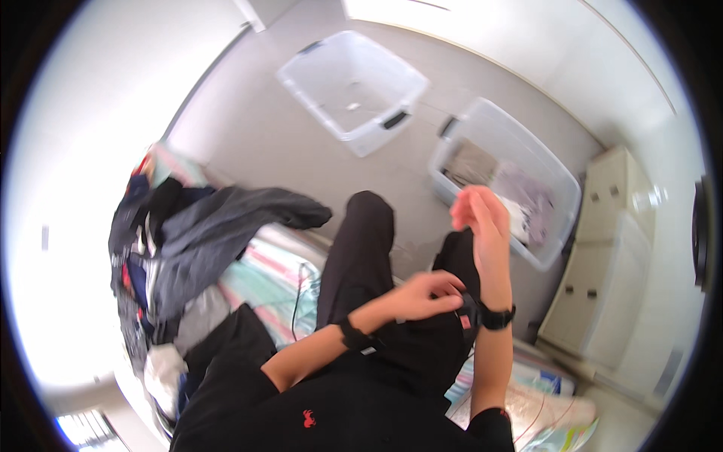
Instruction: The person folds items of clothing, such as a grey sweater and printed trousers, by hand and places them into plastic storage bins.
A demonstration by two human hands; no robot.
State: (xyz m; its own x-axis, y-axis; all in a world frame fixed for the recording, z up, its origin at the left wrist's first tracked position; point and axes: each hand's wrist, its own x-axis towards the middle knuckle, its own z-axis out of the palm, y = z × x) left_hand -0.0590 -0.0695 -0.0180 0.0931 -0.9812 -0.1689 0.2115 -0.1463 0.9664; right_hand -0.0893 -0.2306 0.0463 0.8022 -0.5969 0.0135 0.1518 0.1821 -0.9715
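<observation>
My left hand reaches across my lap, thumb and fingertips beside the black wristband on my right wrist. A small dark piece with a pink patch sits next to that band; whether my left fingers grip it is hard to tell. My right hand is raised above my knee, blurred, fingers bent and nothing in it. Behind it stands a clear plastic storage bin with folded clothes, a brown garment and a greyish-purple one. Another black wristband is on my left wrist.
A second clear plastic bin stands on the grey floor, a small white scrap inside. Heaped clothes, including a dark grey garment, lie left on a striped sheet. A cream cabinet stands at right. A thin black cable crosses the sheet.
</observation>
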